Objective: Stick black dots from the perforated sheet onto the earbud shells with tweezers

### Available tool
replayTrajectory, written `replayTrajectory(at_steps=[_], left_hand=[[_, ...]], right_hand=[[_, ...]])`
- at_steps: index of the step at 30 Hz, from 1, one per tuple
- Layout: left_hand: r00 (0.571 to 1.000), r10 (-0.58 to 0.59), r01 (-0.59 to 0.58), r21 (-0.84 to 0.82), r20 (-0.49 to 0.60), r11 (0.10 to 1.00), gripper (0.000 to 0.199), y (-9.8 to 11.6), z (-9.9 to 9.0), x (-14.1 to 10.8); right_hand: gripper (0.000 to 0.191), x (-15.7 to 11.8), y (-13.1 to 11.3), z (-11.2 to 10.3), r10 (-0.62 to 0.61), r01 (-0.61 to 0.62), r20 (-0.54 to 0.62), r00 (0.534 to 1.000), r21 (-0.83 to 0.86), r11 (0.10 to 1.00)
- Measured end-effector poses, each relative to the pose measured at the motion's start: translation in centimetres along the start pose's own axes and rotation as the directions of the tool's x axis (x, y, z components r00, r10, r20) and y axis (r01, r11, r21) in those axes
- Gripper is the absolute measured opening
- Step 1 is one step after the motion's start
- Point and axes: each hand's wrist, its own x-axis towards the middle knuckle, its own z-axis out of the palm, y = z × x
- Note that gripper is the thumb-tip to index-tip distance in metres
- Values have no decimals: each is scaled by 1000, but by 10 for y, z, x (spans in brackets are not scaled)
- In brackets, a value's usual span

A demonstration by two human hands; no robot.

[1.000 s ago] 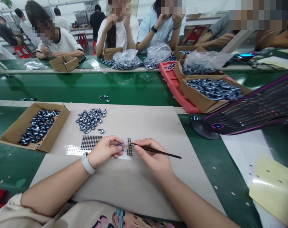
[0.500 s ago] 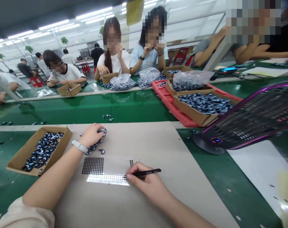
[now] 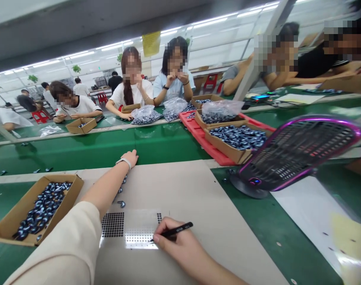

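My right hand [image 3: 176, 241] is closed around black tweezers [image 3: 177, 229]. Their tips are at a clear sheet [image 3: 140, 221] bearing rows of small black dots [image 3: 113, 225]. My left hand [image 3: 130, 158] reaches out to the far edge of the grey work board, over the rim of the green belt. Its fingers are curled together, and what they hold, if anything, is hidden. Dark blue shiny earbuds [image 3: 121, 204] lie on the board near the sheet, partly covered by my left forearm. To the left stands a cardboard tray [image 3: 76, 186] with many similar earbuds.
A black fan with a purple rim [image 3: 302, 154] stands at the right. Beyond the belt [image 3: 168, 144], a red tray [image 3: 195, 136] carries cardboard boxes of earbuds [image 3: 239, 136]. White paper [image 3: 305, 217] lies at right. Several co-workers sit across the line.
My left hand has moved from the earbud pile on the board forward to the belt edge. The loose earbuds there are now hidden. My right hand keeps the tweezers at the sheet; the view has shifted.
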Motion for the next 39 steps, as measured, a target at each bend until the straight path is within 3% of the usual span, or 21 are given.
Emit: replayTrajectory(at_steps=[5, 9, 18, 22, 25, 29, 33, 36, 39], left_hand=[[999, 45, -46, 48, 26, 998, 34, 5, -6, 2], [995, 100, -100, 41, -12, 994, 33, 5, -13, -11], [965, 245, -257, -163, -91, 952, 21, -2, -2, -109], [966, 204, -249, -356, -159, 901, 17, -15, 1, -138], [977, 103, -191, -553, -186, 811, 14, -21, 7, -159], [995, 22, -90, -796, -97, 599, 14, -13, 30, -199], [998, 53, -3, -919, 19, 393, 19, 0, 51, -229], [990, 102, 63, -959, 95, 276, 27, 5, 56, -233], [982, 132, 107, -976, 134, 188, 23, 6, 58, -232]], right_hand=[[15, 0, 2, 0, -34, 34, -8, 999, 5, 999], [15, 1, 3, -2, -64, 65, -37, 997, 15, 998], [14, 4, 3, -5, -86, 85, -31, 996, -52, 995], [20, 8, 4, -9, -83, 81, -32, 996, -41, 996], [24, 12, 5, -12, -99, 99, -78, 992, -10, 995], [30, 17, 10, -15, -137, 157, -222, 965, 74, 985], [35, 20, 14, -16, -107, 158, -320, 941, 138, 978], [36, 19, 15, -15, -85, 141, -327, 941, 152, 978], [36, 16, 14, -12, -69, 123, -306, 949, 161, 979]])
